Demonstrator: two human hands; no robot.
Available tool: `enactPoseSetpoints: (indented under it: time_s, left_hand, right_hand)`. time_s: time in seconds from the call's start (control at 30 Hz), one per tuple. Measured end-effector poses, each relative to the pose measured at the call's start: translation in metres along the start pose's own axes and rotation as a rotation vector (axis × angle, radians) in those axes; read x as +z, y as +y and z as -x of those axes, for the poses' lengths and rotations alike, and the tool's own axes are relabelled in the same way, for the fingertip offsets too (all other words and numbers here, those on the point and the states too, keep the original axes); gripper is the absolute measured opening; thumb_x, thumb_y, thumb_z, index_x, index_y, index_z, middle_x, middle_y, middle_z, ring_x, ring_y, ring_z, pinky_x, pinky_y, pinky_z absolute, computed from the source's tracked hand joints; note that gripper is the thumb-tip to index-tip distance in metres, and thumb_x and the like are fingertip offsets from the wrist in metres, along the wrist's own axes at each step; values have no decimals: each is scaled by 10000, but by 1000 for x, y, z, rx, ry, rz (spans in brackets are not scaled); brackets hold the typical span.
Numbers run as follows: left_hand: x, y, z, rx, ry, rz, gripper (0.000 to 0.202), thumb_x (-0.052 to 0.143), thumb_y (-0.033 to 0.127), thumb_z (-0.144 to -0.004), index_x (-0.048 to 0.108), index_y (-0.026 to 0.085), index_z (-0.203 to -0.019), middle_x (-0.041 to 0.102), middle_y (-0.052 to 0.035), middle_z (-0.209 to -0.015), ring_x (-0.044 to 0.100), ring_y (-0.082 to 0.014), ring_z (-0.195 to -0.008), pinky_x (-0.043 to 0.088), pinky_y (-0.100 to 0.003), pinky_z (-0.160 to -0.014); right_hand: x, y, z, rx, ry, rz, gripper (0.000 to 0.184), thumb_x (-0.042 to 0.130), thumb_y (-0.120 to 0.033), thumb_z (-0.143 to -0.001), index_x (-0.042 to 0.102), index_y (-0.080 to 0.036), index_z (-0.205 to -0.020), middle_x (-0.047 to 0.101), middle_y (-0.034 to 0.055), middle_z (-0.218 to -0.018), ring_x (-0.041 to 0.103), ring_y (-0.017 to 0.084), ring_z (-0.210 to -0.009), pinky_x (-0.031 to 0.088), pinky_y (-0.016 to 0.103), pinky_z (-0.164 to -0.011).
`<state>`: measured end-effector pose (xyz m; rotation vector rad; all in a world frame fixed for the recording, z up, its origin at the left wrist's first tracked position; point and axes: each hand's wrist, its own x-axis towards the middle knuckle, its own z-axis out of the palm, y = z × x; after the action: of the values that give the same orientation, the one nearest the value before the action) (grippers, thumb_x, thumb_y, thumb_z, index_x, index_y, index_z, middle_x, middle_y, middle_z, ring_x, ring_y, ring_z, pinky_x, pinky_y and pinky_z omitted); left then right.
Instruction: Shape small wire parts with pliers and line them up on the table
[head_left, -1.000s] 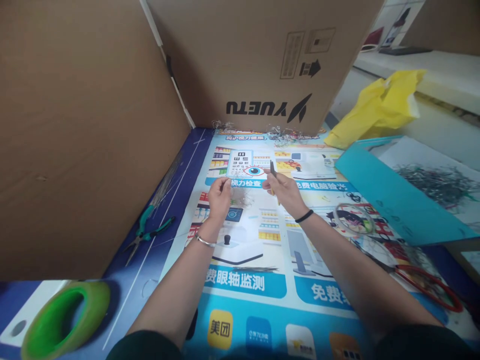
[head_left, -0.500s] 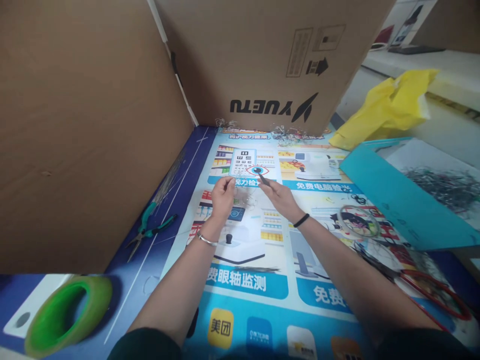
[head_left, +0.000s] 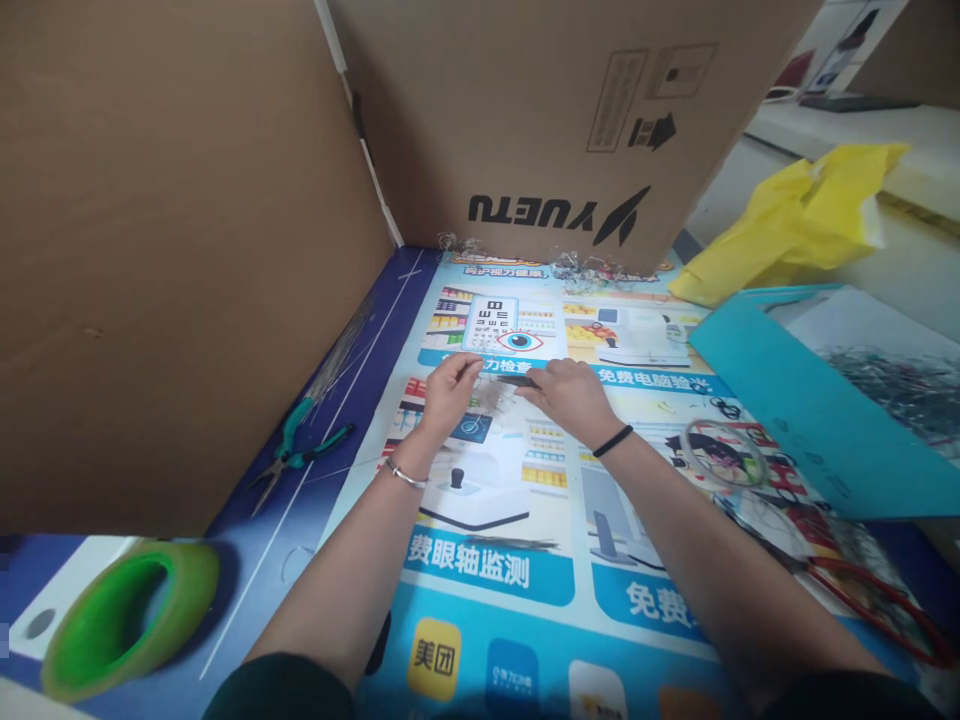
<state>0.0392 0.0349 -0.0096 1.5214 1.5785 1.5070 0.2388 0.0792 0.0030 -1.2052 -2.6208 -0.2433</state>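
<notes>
My left hand (head_left: pixel 452 392) is closed in a pinch on a thin wire (head_left: pixel 491 393), whose fine, tangled loops show faintly between my hands. My right hand (head_left: pixel 574 398) is closed around slim dark tweezers (head_left: pixel 516 381). Their tips point left toward the left fingertips, close to the wire. Both hands are above a printed poster (head_left: pixel 487 570) on the table. How the wire is seated between my left fingers is too small to make out.
Teal-handled pliers (head_left: pixel 296 455) and wire lengths (head_left: pixel 341 355) lie left, near green tape (head_left: pixel 127 620). Cardboard panels (head_left: pixel 555 110) stand behind and left. At right are a wire coil (head_left: pixel 724 452), red-handled scissors (head_left: pixel 862 595), a teal box (head_left: pixel 810 420) of wire scraps and a yellow bag (head_left: pixel 795 220).
My right hand has turned the tweezers from pointing up and left to lying nearly level, tips nearer the left hand. The left hand keeps its pinch. The view has shifted slightly.
</notes>
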Motion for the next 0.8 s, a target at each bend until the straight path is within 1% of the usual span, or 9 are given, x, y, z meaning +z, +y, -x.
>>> enactPoseSetpoints:
  time_s: [0.17,0.37,0.53,0.7,0.8]
  left_hand:
    - [1,1,0,34,-22,-17,153,524,297,-810,632,195,-844,639,-31,-844,573,-134,-790,457,-252,-712]
    - [2,1,0,47,-18,-30,146,530,293,-805,634,200,-847,641,-31,-833,582,-139,-795,465,-255,-716]
    - [2,2,1,74,-53,-39,139,530,286,-809,636,206,-848,647,-36,-885,588,-138,-800,470,-261,-719]
    - [2,2,1,103,-77,-26,146,541,292,-806,649,208,-858,654,-43,-888,597,-141,-807,477,-268,-726]
    - [2,2,2,122,-86,-17,146,552,295,-798,660,215,-855,655,-43,-868,605,-144,-798,483,-271,-720]
  right_hand:
    - [-5,-4,1,-2,-13,67,516,341,-593,-861,662,-192,-907,602,106,-807,481,222,-809,208,317,-683]
    - [-4,-6,1,10,-16,38,513,350,-590,-860,665,-192,-934,609,114,-830,485,229,-832,216,322,-701]
    - [-1,-6,0,8,-16,31,515,347,-594,-859,665,-196,-935,609,110,-832,483,223,-821,214,319,-692]
    - [-2,-5,0,-17,-12,68,537,325,-603,-859,659,-191,-940,602,107,-831,474,221,-813,207,320,-689]
    - [-4,-2,0,-49,-8,72,526,339,-597,-858,660,-188,-939,598,107,-830,465,220,-819,203,320,-692]
